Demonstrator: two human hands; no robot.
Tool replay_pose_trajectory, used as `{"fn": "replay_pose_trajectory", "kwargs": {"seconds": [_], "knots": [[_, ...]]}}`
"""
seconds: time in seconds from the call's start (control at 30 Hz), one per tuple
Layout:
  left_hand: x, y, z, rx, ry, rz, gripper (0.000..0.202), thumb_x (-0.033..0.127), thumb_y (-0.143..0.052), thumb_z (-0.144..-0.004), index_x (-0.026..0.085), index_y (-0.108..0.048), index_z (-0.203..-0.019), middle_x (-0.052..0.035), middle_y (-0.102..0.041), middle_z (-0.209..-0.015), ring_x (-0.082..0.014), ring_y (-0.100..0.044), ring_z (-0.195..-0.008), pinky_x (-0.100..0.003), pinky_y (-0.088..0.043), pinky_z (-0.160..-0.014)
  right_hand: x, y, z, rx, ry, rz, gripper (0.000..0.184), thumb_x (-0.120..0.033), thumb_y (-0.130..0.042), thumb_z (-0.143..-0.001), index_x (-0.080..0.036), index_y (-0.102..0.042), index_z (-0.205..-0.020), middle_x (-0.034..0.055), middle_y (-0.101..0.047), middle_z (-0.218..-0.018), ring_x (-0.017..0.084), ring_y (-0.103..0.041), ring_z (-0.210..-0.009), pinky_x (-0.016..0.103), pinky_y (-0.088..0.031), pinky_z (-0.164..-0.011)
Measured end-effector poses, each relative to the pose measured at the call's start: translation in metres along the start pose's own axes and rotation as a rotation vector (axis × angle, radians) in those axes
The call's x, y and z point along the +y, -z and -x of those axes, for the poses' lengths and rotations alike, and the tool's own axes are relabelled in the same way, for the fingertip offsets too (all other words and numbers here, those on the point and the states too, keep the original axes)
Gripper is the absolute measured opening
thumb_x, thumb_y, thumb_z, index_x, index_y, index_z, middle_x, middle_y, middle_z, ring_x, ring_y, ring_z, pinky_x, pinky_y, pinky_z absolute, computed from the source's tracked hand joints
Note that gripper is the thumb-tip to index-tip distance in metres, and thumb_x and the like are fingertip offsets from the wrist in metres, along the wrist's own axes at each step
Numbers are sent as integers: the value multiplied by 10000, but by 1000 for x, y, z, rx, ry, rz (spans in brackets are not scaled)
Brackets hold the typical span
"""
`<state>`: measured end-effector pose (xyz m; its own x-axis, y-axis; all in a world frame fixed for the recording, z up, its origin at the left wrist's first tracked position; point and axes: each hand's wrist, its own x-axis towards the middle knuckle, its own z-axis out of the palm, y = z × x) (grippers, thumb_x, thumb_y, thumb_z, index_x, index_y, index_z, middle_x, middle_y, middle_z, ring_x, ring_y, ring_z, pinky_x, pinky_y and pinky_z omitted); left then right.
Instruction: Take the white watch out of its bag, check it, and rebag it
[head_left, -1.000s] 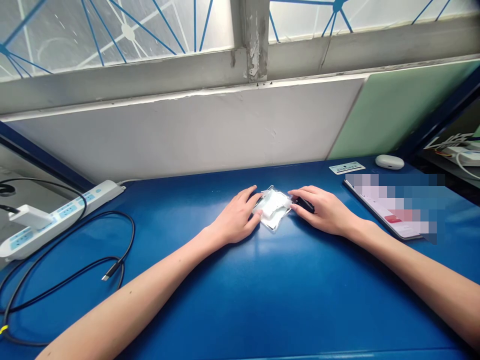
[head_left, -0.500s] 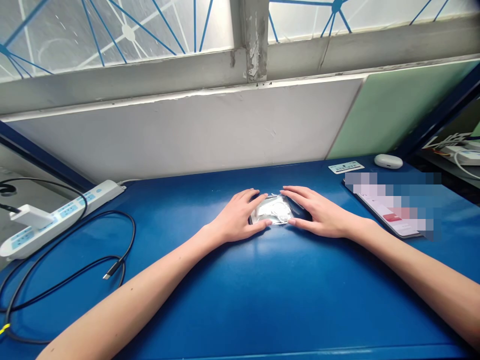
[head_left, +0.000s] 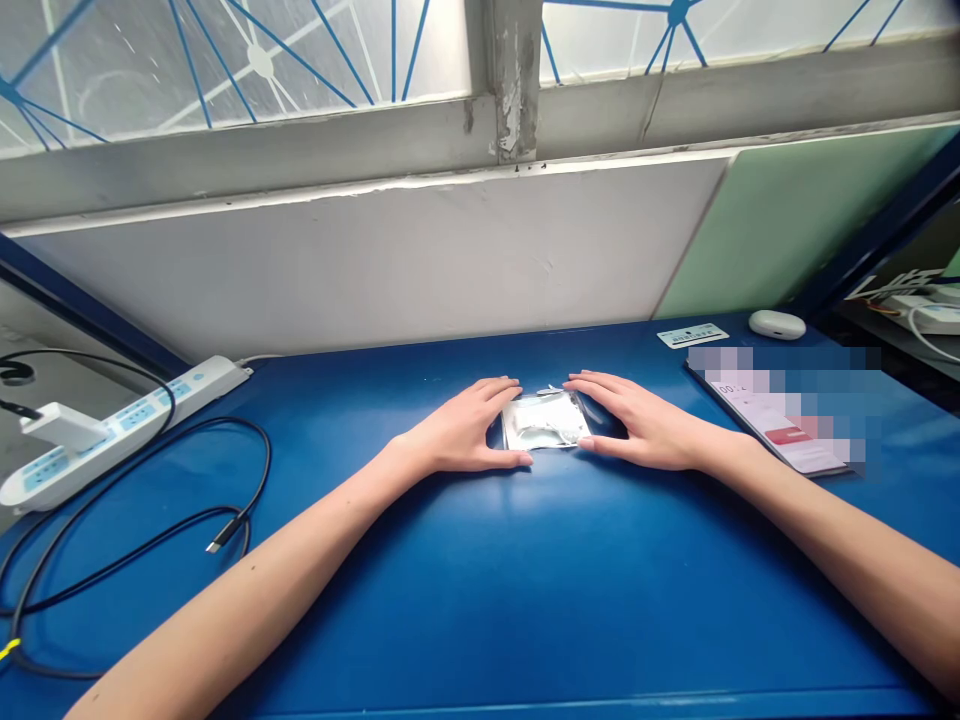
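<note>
A small flat silvery packet [head_left: 546,415], shiny and rectangular, lies on the blue tabletop [head_left: 480,580] between my hands. My left hand [head_left: 469,430] rests at its left side, with the thumb spread away from the fingers; the thumb lies below the packet's near edge. On the other side, my right hand [head_left: 637,425] is also open, fingers stretched along the far right corner and the thumb tip at the near right corner. Both hands frame the packet without closing on it. What is inside the packet is too small to tell.
To the left lie a white power strip [head_left: 127,435] with a plugged-in charger [head_left: 64,430] and a looped black cable [head_left: 214,510]. At the right are a phone [head_left: 780,420], partly blurred out, a white card [head_left: 692,336] and a white earbud case [head_left: 777,325]. A wall panel [head_left: 375,270] stands behind.
My left hand has shifted slightly left, its thumb and fingers drawing off the packet, so more of the packet shows. My right hand has barely moved.
</note>
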<state>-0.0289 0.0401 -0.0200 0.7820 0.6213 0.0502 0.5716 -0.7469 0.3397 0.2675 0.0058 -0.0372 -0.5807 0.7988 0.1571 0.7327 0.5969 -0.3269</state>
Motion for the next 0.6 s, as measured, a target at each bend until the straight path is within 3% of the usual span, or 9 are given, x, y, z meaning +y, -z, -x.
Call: {"fn": "replay_pose_trajectory", "kwargs": {"seconds": [0.2, 0.6], "knots": [[-10, -1, 3, 65, -10, 86, 884, 679, -712, -759, 140, -491, -1424, -199, -437, -1522, -332, -397, -1431, -485, -360, -1171, -2, 4, 0, -11, 6, -11, 788, -612, -572, -883, -159, -410, -1507, 199, -447, -1544, 388, -385, -1435, 573, -383, -1134], [-6, -3, 2, 111, -45, 65, 794, 644, -711, -781, 159, -517, -1380, -200, -477, -1482, -347, -437, -1397, -502, -395, -1142, 0, 6, -1, -13, 13, -38, 784, -608, -624, -847, -167, -454, -1472, 189, -485, -1518, 390, -395, -1429, 565, -396, -1127]]}}
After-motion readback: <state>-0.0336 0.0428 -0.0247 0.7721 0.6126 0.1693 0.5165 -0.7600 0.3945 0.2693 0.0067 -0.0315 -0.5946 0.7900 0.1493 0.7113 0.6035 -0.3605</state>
